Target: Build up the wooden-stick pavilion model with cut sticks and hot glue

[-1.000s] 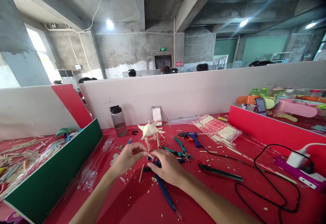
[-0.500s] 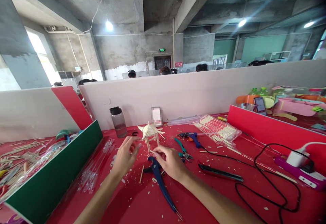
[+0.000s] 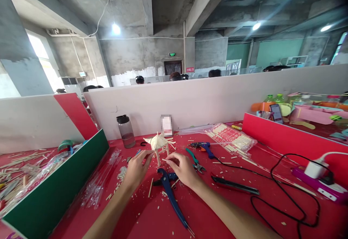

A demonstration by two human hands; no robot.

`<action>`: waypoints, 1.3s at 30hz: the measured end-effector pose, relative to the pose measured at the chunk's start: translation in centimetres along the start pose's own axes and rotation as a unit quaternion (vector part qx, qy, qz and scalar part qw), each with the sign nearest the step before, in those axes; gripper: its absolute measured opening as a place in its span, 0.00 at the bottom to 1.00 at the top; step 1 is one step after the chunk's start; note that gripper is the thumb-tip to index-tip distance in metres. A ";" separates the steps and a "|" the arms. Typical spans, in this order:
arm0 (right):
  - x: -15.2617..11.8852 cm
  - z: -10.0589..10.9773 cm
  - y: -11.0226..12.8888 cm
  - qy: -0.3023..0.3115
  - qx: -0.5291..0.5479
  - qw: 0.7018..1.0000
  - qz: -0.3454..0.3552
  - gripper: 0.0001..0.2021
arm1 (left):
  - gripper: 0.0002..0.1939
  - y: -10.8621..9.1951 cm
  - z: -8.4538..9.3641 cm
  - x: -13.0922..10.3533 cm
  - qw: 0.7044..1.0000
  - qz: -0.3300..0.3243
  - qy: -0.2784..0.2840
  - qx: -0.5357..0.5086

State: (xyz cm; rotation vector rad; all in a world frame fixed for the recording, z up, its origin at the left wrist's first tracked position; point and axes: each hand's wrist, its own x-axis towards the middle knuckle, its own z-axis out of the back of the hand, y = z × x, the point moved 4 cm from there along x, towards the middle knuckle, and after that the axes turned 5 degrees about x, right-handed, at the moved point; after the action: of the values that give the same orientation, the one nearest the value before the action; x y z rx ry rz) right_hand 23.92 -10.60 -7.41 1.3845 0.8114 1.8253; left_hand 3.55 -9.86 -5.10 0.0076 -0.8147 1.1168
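Observation:
A small model pavilion (image 3: 158,143) built of pale wooden sticks, with a flared roof on thin posts, stands upright on the red table. At its left side is my left hand (image 3: 137,167), thumb and forefinger pinched at the edge under the roof. My right hand (image 3: 182,168) is on the other side, its thumb and forefinger closed together by the foot of a right post. Whatever sits between those right fingertips is too small to make out. Just in front of the model lies a blue-handled cutter (image 3: 172,199), partly beside my right wrist.
Right of my hands lie green-handled pliers (image 3: 193,158), a blue glue gun (image 3: 204,147) with a black cord, a utility knife (image 3: 235,185) and bagged sticks (image 3: 231,137). A water bottle (image 3: 126,132) stands back left. Dividers flank the table; a purple power strip (image 3: 318,184) is at right.
The model pavilion has turned a little. My left hand has moved right and closed its fingers at the model's side; my right hand has shifted slightly.

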 end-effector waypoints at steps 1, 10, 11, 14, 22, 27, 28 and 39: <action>0.0 0.0 -0.2 -0.002 0.006 1.000 -0.004 0.09 | 0.15 -0.1 0.0 -0.1 1.000 -0.005 0.002 -0.004; 0.6 -0.5 -1.6 -0.031 0.096 0.994 -0.037 0.10 | 0.14 -1.0 0.0 -0.9 0.997 -0.071 0.026 -0.001; 0.7 -0.6 -1.7 -0.037 0.111 0.992 -0.043 0.11 | 0.14 -1.0 0.0 -0.9 0.997 -0.075 0.028 0.000; 1.1 -1.1 -1.8 -0.045 0.152 0.986 -0.052 0.12 | 0.14 -1.0 0.0 -1.0 0.996 -0.089 0.032 -0.001; 1.8 -2.2 -2.1 -0.054 0.212 0.974 -0.062 0.14 | 0.12 -1.5 0.4 -0.7 0.993 -0.105 0.039 -0.024; 2.2 -2.4 -2.4 -0.046 0.210 0.975 -0.057 0.14 | 0.13 -1.6 0.9 -0.6 0.994 -0.105 0.020 -0.027; 2.3 -2.4 -2.5 -0.045 0.214 0.974 -0.055 0.14 | 0.13 -1.5 0.9 -0.6 0.994 -0.104 0.020 -0.028; 2.7 -2.8 -2.6 -0.040 0.239 0.967 -0.074 0.14 | 0.12 -1.4 1.0 -0.6 0.992 -0.110 0.029 -0.058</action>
State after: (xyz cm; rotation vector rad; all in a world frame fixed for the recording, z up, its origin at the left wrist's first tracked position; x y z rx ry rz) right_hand 21.06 -7.16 -8.73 1.6266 1.3371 1.5030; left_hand 3.96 -11.38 -4.27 -0.0314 -0.8053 0.8577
